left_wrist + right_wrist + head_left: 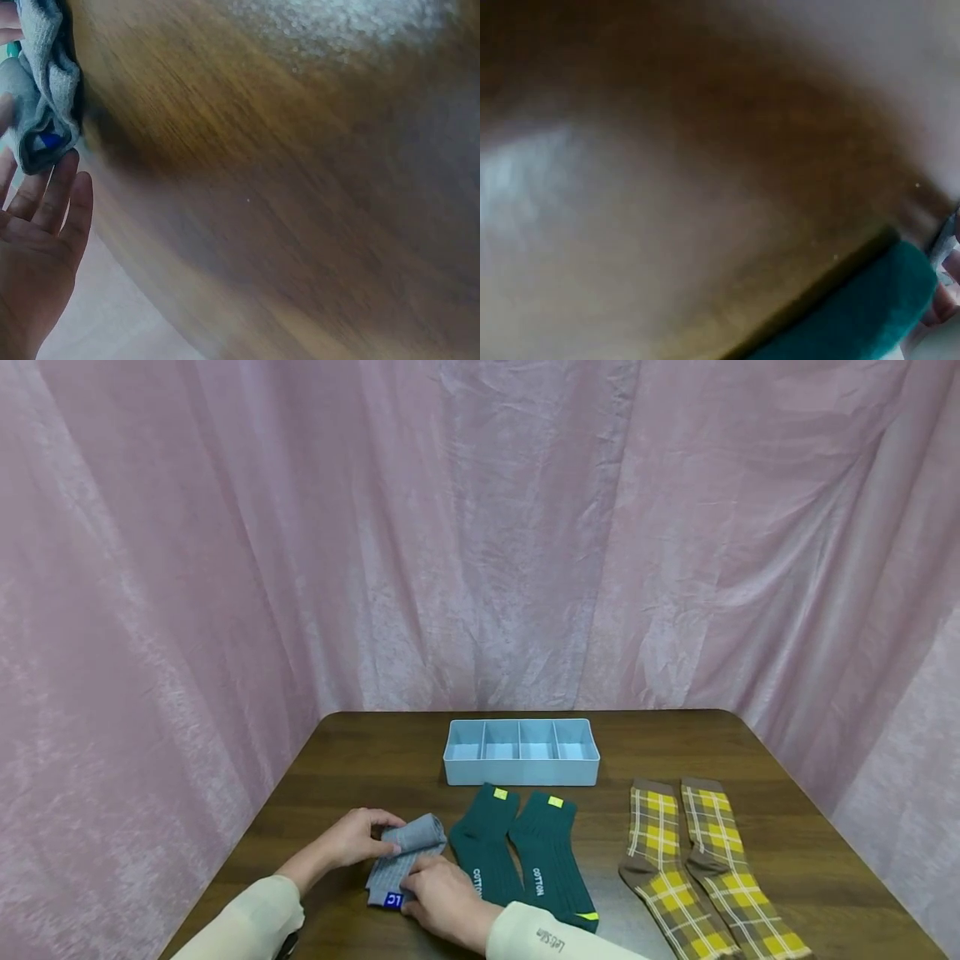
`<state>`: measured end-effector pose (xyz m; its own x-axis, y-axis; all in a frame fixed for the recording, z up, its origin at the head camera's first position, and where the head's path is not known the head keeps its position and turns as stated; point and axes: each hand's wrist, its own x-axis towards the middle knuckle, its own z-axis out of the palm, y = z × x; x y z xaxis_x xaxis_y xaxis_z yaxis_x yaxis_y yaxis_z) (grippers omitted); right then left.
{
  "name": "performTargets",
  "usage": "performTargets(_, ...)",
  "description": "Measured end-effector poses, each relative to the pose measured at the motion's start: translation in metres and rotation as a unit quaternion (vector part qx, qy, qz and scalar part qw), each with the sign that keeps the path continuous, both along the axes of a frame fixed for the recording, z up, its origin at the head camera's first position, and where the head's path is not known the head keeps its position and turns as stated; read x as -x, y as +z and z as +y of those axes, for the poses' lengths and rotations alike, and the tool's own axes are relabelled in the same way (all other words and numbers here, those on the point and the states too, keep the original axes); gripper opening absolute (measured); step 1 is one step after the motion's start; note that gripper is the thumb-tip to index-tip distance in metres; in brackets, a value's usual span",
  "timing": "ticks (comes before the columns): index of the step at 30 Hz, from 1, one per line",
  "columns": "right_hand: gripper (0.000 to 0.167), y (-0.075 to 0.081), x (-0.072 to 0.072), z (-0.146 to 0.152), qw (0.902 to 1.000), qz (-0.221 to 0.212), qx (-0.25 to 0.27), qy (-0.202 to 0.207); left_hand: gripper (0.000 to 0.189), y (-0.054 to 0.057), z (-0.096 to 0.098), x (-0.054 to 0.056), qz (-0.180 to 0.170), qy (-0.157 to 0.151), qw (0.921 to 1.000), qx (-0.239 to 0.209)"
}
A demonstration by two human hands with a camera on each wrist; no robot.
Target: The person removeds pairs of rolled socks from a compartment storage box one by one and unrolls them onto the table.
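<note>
A pair of grey ribbed socks (pixel 417 835) with a blue cuff label lies at the table's left front, its far part folded over into a roll. My left hand (pixel 352 838) holds the roll's left end between thumb and fingers; in the left wrist view its fingers reach under the grey socks (pixel 46 82). The right hand (pixel 447 900) touches the cuff end beside the label; whether it pinches the fabric is hidden. Just right of the grey pair lie two green socks (pixel 546 852) marked COTTON, partly behind my right hand and sleeve.
A light blue box (pixel 521 772) with several compartments stands at the back middle of the wooden table (pixel 375 752). Two yellow-and-brown plaid socks (pixel 660 835) lie flat at the right. Pink curtains (pixel 525 543) hang behind the table.
</note>
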<state>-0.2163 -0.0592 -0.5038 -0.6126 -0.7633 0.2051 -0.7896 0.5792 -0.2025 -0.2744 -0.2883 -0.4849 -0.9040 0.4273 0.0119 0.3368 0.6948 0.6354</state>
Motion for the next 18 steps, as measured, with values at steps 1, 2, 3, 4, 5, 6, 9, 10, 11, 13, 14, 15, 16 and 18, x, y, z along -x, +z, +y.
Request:
performTargets(1,0.025,-0.001,0.0,0.0,1.0,0.004,0.0,0.001,0.035,-0.001,0.0,0.001,-0.003,0.003,1.0,-0.002)
performTargets(2,0.025,-0.002,-0.001,0.0,1.0,0.008,-0.001,0.001,0.036,-0.001,0.001,0.001,-0.002,0.005,1.0,-0.001)
performTargets(3,0.025,-0.002,-0.001,0.0,0.9999,0.011,-0.001,0.0,0.035,-0.002,0.001,0.002,0.001,0.006,1.0,0.001)
performTargets(4,0.025,-0.003,-0.001,0.0,0.9999,0.014,-0.001,0.001,0.034,-0.002,0.001,0.002,0.008,0.007,0.9999,0.006)
performTargets(5,0.025,-0.003,-0.001,0.0,0.9999,0.017,-0.001,0.002,0.033,-0.002,0.001,0.002,0.017,0.008,0.9998,0.01)
performTargets(6,0.025,-0.004,-0.001,0.0,0.9998,0.017,-0.001,0.003,0.032,-0.003,0.001,0.003,0.024,0.007,0.9996,0.014)
performTargets(9,0.026,-0.003,0.0,0.0,0.9998,0.018,-0.005,0.007,0.029,-0.003,0.002,0.004,0.04,0.009,0.9987,0.029)
performTargets(10,0.026,-0.002,0.001,0.0,0.9998,0.018,-0.006,0.008,0.029,-0.003,0.003,0.005,0.042,0.009,0.9986,0.032)
performTargets(11,0.026,-0.001,0.001,0.0,0.9998,0.017,-0.008,0.009,0.028,-0.003,0.004,0.007,0.04,0.011,0.9986,0.033)
performTargets(13,0.027,0.001,0.002,0.001,0.9998,0.014,-0.011,0.011,0.028,-0.003,0.005,0.009,0.033,0.017,0.9989,0.028)
performTargets(14,0.027,0.002,0.002,0.001,0.9998,0.012,-0.013,0.011,0.027,-0.004,0.005,0.011,0.029,0.019,0.9991,0.024)
performTargets(15,0.027,0.003,0.003,0.001,0.9998,0.009,-0.014,0.011,0.026,-0.004,0.005,0.012,0.027,0.019,0.9993,0.019)
performTargets(16,0.027,0.003,0.003,0.001,0.9998,0.007,-0.016,0.01,0.025,-0.004,0.006,0.013,0.027,0.018,0.9994,0.014)
performTargets(18,0.026,0.003,0.003,0.0,0.9998,0.004,-0.018,0.009,0.023,-0.005,0.006,0.014,0.028,0.016,0.9994,0.009)
